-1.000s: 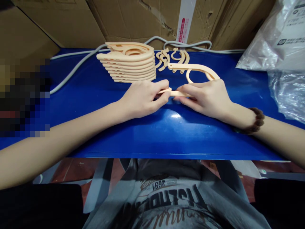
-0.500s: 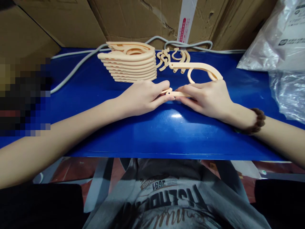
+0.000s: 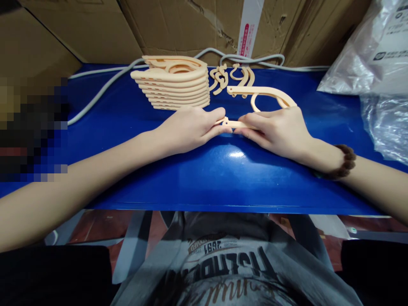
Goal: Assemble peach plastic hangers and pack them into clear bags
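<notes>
The hole (image 3: pixel 226 123) in the bar (image 3: pixel 237 124), just uncovered, seems easier to align now; my left fingers (image 3: pixel 218 113) pinch a thin piece (image 3: pixel 220 121), my right fingers (image 3: pixel 259 120) the bar.

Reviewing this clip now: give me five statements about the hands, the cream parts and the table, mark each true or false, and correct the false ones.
1. The left hand and the right hand are both at the cream part between them. True.
2. The stack stands right of the loose curved pieces. False: the stack is to their left.
3. A dark bracelet is on the right wrist. True.
4. The tabletop is red. False: it is blue.
5. The plastic bag is at the right. True.
</notes>
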A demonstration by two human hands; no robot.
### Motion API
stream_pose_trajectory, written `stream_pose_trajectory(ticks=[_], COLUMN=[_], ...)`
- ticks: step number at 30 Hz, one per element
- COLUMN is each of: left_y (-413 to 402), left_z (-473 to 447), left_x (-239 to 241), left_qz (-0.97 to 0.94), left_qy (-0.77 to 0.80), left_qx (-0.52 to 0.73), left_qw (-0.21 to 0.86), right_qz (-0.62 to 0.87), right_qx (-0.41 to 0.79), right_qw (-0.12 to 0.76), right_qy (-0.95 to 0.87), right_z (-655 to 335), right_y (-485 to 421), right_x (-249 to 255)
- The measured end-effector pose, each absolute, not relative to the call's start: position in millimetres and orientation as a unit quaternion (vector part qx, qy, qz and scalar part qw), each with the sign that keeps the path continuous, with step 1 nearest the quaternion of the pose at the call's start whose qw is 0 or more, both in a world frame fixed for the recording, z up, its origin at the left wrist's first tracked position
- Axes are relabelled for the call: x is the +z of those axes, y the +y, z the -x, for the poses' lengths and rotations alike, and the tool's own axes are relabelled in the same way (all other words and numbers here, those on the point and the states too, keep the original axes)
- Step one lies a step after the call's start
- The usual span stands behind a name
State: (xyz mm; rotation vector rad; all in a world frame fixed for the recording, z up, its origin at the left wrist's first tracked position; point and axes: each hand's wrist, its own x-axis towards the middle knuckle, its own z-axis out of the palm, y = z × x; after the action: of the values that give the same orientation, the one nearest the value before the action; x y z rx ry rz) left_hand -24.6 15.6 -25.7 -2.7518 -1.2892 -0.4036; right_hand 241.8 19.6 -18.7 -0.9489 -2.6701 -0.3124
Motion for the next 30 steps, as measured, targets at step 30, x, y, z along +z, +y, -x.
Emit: stream_pose_trajectory(ticks=[30], left_y=[10.1], left_z=[18.1], left_x=[-26.3], left_qz=[0.887], left_qy=[-0.442], left_qx=[-0.098], left_qw=[0.097], right_qz=[0.351], right_qx=[-0.116], right_qw=[0.11], right_qy=[-0.923], right_z=[-239.1], right_y=[20.5], right_x=[-17.3])
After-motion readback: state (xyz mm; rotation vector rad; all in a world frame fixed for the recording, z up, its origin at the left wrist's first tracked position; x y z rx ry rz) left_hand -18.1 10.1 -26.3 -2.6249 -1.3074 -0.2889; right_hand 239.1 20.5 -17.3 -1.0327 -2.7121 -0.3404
